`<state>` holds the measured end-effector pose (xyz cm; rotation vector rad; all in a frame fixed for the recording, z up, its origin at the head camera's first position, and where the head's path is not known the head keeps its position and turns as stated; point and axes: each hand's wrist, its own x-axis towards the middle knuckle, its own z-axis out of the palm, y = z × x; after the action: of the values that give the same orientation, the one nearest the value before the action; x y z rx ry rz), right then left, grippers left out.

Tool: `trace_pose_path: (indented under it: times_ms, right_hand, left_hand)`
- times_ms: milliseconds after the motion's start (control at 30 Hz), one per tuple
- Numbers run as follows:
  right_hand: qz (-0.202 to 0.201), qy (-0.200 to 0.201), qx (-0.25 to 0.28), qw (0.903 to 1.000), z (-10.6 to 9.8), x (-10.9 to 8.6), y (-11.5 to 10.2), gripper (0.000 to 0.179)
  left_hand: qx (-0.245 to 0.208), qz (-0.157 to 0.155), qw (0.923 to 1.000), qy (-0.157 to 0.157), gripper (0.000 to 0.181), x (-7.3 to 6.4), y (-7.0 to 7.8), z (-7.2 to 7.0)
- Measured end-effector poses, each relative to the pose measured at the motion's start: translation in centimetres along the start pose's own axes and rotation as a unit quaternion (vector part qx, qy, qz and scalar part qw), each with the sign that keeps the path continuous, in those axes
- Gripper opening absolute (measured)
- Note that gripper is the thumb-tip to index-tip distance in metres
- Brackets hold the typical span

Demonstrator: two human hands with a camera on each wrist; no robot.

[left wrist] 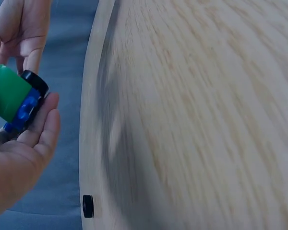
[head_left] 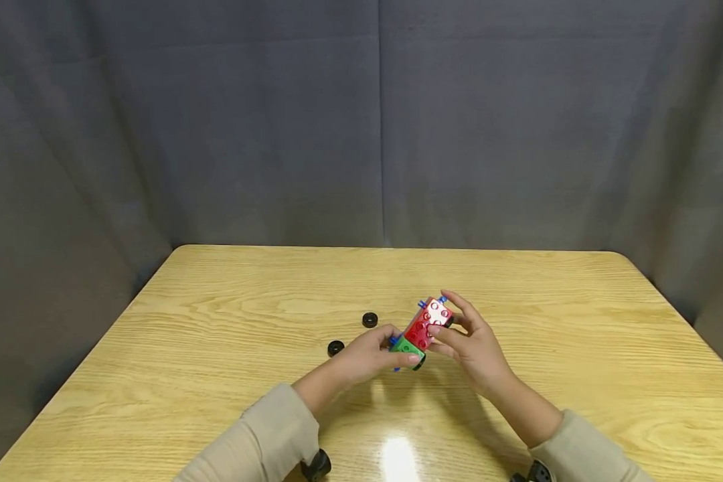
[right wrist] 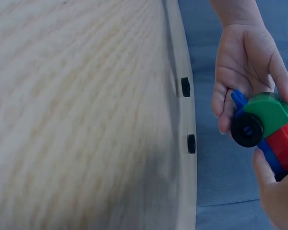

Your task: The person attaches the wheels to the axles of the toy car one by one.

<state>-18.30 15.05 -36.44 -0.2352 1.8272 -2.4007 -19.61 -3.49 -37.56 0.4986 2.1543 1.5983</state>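
Observation:
Both hands hold a toy car (head_left: 420,329) built of blocks above the table. Its body joins a red block (head_left: 424,325) and a green block (right wrist: 268,109) on a blue base (left wrist: 25,113). My left hand (head_left: 370,356) grips the green end, thumb on top and fingers beneath. The right hand (head_left: 480,351) pinches the red end between thumb and fingers. A black wheel (right wrist: 247,130) sits on the base beside the green block, and a blue axle end (right wrist: 238,98) sticks out bare on the opposite side. At the red end, another dark wheel is partly hidden by the right hand.
Two loose black wheels lie on the wooden table (head_left: 217,348), left of the car: one wheel (head_left: 370,320) farther back, the other wheel (head_left: 335,348) close to the left wrist. A grey curtain (head_left: 277,134) hangs behind the table's far edge.

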Motion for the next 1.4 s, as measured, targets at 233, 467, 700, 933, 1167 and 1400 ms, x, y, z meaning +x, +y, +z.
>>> trace_pose_path:
  times_ms: [233, 467, 700, 933, 1167, 1400]
  right_hand:
    - [-0.020, -0.009, -0.026, 0.9994, -0.4, -0.4, 0.7, 0.061]
    - [-0.014, -0.002, -0.026, 0.9996, -0.8, -0.7, 0.4, 0.057]
    - [-0.013, -0.008, -0.029, 0.9995, -1.2, -0.9, 0.0, 0.055]
    - [-0.007, -0.005, -0.027, 0.9996, -1.6, -1.0, 0.2, 0.054]
    - [-0.007, -0.001, -0.033, 0.9994, -1.7, -1.1, 0.3, 0.053]
    - [-0.008, 0.007, -0.050, 0.9987, -1.8, -1.0, 0.4, 0.046]
  left_hand:
    - [0.016, -0.011, 0.9991, -0.037, 0.034, -0.7, -0.1, -0.7]
    - [0.021, 0.005, 0.9991, -0.036, 0.034, -1.5, -0.5, -2.2]
    - [0.031, 0.016, 0.9991, -0.024, 0.035, -2.2, -1.1, -3.7]
    - [0.050, 0.014, 0.9986, 0.001, 0.032, -2.9, -1.3, -4.8]
    - [0.059, 0.010, 0.9982, 0.007, 0.031, -3.2, -1.4, -5.5]
    - [0.053, 0.012, 0.9983, 0.020, 0.030, -3.2, -1.6, -6.2]
